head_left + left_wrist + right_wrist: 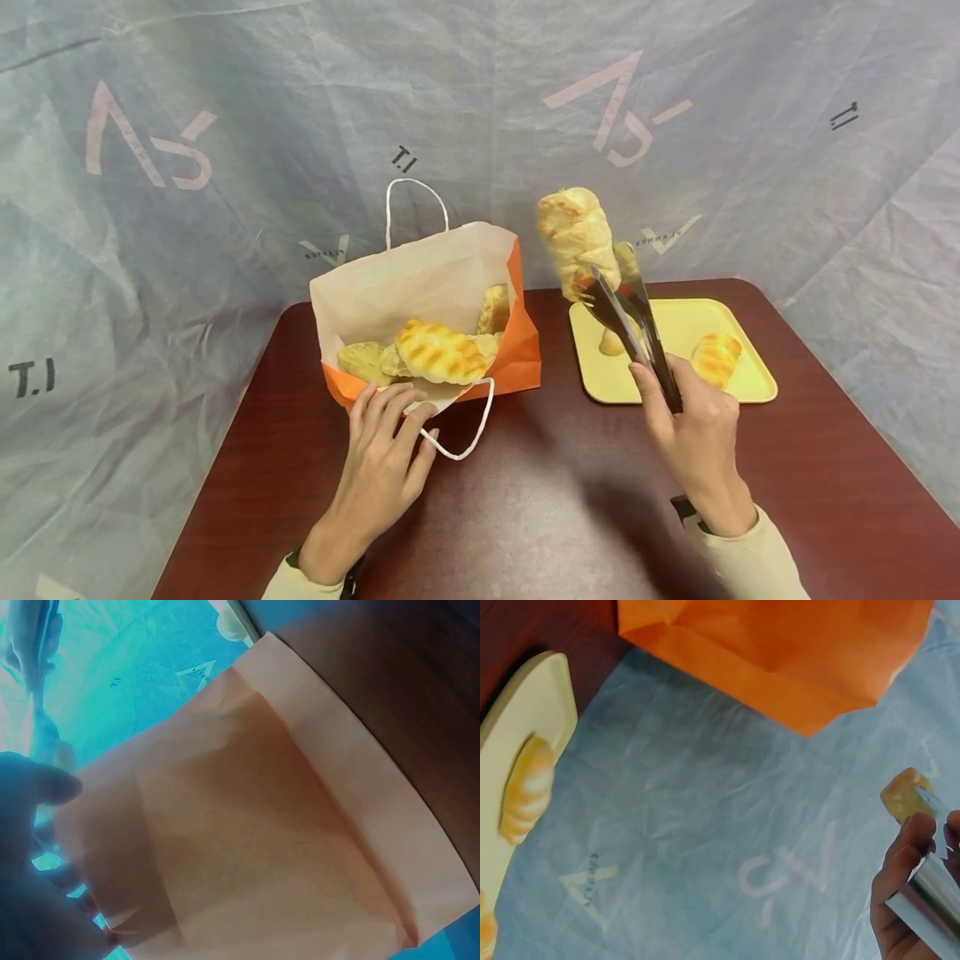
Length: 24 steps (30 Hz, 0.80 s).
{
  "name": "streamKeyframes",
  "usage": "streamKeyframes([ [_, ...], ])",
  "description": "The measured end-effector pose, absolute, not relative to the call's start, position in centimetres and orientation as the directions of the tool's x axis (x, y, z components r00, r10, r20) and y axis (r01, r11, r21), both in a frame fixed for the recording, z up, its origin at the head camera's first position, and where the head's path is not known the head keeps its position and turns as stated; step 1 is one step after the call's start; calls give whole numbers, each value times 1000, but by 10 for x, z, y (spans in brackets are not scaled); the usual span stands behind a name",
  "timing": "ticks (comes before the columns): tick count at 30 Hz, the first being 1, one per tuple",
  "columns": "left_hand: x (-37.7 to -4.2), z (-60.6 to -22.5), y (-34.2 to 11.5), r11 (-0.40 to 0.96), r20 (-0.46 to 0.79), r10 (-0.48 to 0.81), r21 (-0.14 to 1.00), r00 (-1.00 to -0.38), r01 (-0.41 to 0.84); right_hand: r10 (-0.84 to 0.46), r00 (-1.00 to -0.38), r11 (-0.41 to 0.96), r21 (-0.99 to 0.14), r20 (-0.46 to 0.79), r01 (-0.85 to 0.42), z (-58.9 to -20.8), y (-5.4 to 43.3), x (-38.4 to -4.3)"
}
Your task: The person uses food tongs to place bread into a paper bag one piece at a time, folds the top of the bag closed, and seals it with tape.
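Observation:
My left hand [386, 467] holds the front rim of an orange paper bag [517, 358] with a pale inside and white cord handles. Its fingers reach over the rim, and the thumb lies near the front handle [480, 433]. Several bread pieces fill the bag's mouth, with a golden ridged bread [441, 352] on top. My right hand [693, 425] grips metal tongs [651, 335]. Between the tong tips, a long pale braided bread [577, 237] is held in the air, above the tray's left side. The right wrist view shows the tongs' shiny end [930, 904] in the fingers.
A yellow tray [600, 387] stands at the right on the dark red table [510, 517]. On it lie a golden striped bread [717, 358] and a small pale roll [612, 342], partly behind the tongs. Printed grey sheeting [480, 92] hangs behind the table.

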<state>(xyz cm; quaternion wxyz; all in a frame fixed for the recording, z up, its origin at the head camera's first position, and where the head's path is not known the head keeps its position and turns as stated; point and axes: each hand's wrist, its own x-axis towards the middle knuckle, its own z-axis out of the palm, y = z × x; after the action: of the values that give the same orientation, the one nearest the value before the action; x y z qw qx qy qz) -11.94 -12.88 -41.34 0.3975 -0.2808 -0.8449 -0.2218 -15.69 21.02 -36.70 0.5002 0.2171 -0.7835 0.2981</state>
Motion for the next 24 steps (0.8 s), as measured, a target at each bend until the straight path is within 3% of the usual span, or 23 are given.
streamKeyframes([
  [24, -119, -413, -132, 743, 792, 317, 135, -521, 656, -151, -365, 678, -173, 919, -714, -357, 185, -158],
])
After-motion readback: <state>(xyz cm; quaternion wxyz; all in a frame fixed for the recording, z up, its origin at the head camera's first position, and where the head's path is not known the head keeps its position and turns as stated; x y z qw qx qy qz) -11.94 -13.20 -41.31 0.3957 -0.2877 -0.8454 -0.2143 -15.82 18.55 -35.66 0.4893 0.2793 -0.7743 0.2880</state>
